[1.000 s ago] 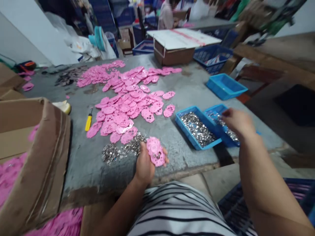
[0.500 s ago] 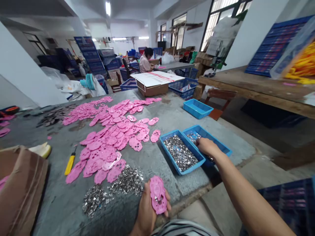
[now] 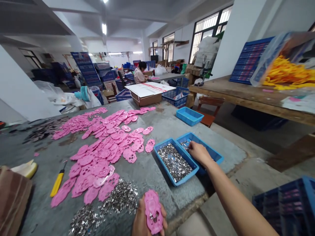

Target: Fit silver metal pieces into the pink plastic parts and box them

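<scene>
My left hand (image 3: 142, 219) is closed round a pink plastic plate (image 3: 153, 212) with cut-outs, held at the table's near edge. My right hand (image 3: 199, 152) reaches into the right-hand blue tray (image 3: 213, 153), fingers curled down among small silver metal pieces; what they hold is hidden. A second blue tray (image 3: 175, 161) of silver pieces lies just left of it. A loose heap of silver pieces (image 3: 112, 205) lies on the table beside my left hand. Many pink plates (image 3: 108, 149) are spread over the grey table (image 3: 167, 126).
A yellow-handled tool (image 3: 57, 183) lies at the left, a brown carton edge (image 3: 12, 200) at the near left. An empty blue tray (image 3: 189, 115) and a cardboard box (image 3: 147, 93) stand farther off. A person sits at a distant table. Dark blue crate (image 3: 287, 206) at lower right.
The view has tilted upward, showing more of the room. My right hand stays in the right tray, pushed slightly deeper; my left hand keeps the pink plate, now lower in view.
</scene>
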Motion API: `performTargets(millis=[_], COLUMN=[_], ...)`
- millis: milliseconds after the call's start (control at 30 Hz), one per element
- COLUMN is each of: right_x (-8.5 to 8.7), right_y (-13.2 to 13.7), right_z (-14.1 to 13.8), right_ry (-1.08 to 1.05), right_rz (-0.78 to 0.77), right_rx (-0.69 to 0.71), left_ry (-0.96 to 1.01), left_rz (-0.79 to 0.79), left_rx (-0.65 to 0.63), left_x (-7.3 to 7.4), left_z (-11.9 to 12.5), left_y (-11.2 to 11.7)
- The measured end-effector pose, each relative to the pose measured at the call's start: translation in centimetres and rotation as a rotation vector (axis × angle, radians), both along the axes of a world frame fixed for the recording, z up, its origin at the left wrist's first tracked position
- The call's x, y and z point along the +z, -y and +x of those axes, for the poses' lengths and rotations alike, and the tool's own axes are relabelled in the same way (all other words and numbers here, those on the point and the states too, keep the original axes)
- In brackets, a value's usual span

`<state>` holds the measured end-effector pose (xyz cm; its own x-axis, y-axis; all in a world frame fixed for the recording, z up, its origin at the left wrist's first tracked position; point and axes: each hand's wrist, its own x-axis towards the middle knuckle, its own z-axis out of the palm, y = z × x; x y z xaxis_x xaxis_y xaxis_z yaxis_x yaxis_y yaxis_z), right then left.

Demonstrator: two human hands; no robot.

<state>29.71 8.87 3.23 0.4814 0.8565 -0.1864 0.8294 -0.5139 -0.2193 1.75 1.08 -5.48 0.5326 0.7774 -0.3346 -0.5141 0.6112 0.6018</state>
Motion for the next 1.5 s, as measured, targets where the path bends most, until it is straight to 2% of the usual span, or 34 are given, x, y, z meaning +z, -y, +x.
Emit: performTargets(millis=[267,600,900,1233,1500], right_x=[0.0,0.0,-0.4,-0.6,-0.6], right_y=[0.0,-0.1,-0.1,-0.1,0.0], right_z=[0.0,0.0,0.3,0.6,0.7], right_ry=[-0.039,-0.045,-0.071,-0.154,-0.225], right_rz=[0.052,0.095,0.206,0.345,0.449], right_rx=[-0.004,-0.037,-0.056,-0.066,-0.133], left_ry=[0.003,0.002,-0.018,0.008,-0.002], left_rz=[-0.014,0.004,0.019,-0.08,-0.091], left_rx=[-0.043,-0.029,-0.033,-0.01,0.038], left_x=[0.0,-0.3,0.2,-1.4,-1.7], left_z=[-0.2,-0.3,-0.2,-0.2,-0.1], left_y=[-0.2,-0.2,-0.3,-0.5,-0.5])
